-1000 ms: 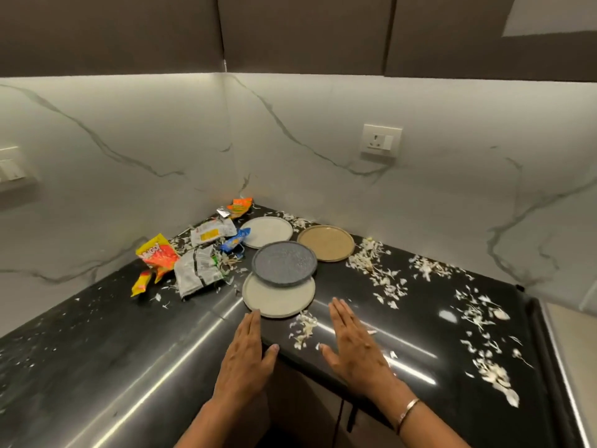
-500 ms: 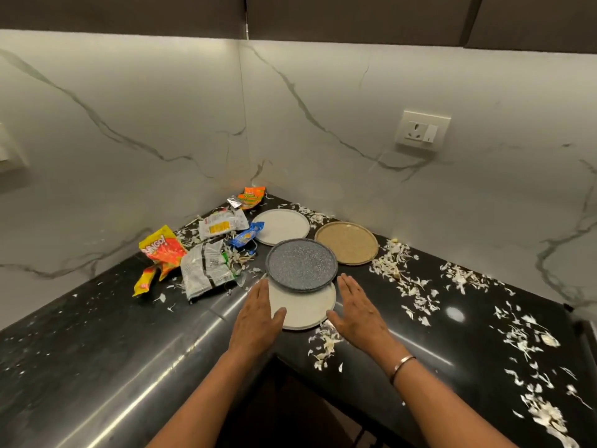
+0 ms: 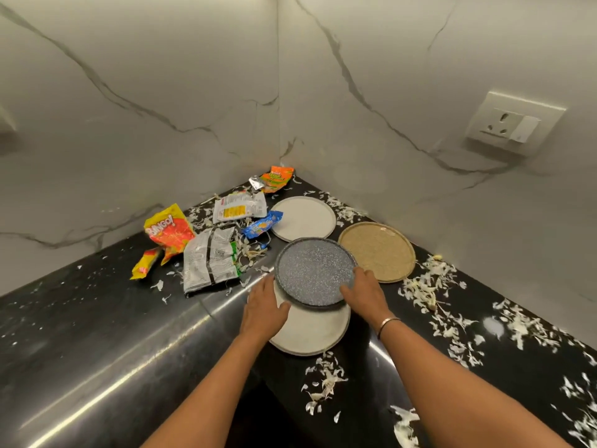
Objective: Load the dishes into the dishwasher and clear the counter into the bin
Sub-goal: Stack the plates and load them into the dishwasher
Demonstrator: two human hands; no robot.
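A grey speckled plate (image 3: 313,270) lies partly on top of a white plate (image 3: 310,334) near the counter's inner corner. My right hand (image 3: 366,294) holds the speckled plate's right rim, thumb on top and fingers curled over the edge. My left hand (image 3: 263,307) lies flat against its left rim, fingers straight, thumb by the lower edge. Behind them sit a second white plate (image 3: 305,218) and a tan plate (image 3: 378,250). Snack wrappers (image 3: 206,260) lie in a heap to the left, with an orange packet (image 3: 169,232) at the heap's left side.
White peel scraps (image 3: 426,286) are strewn over the black counter (image 3: 80,350) to the right and in front. Marble walls meet in the corner behind the plates. A wall socket (image 3: 513,124) sits at the upper right.
Both hands have moved forward from the counter's front edge to either side of the speckled plate. The right hand has taken hold of its rim. My view has come closer and tilted down.
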